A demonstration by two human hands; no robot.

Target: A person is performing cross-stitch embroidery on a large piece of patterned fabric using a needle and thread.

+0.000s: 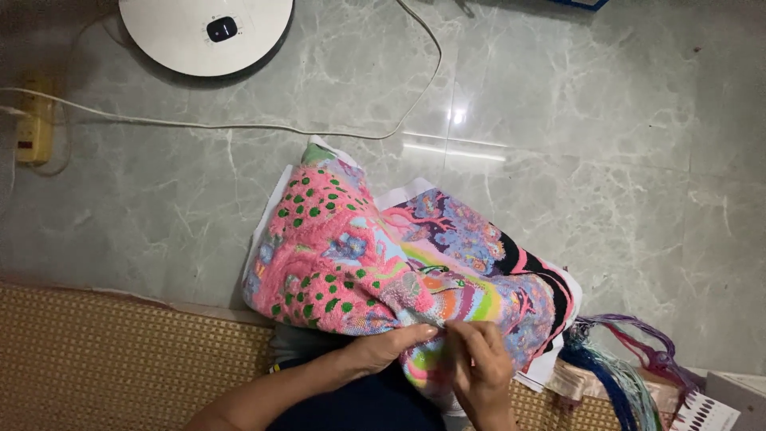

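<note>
A large embroidered cloth (359, 247) in pink, green dots, purple and rainbow stripes lies bunched on my lap and spills onto the floor. My left hand (387, 347) grips the cloth's near edge from below, thumb on top. My right hand (479, 363) pinches at the stitched surface just beside it, fingertips together; whether a needle sits between them is too small to tell. Both hands touch the cloth near its lower middle.
A bundle of coloured threads (618, 359) and a colour chart card (706, 413) lie at the lower right. A woven mat (120, 359) covers the near floor. A white round device (206, 33), a cable (239, 126) and a power strip (33, 120) sit on the marble floor.
</note>
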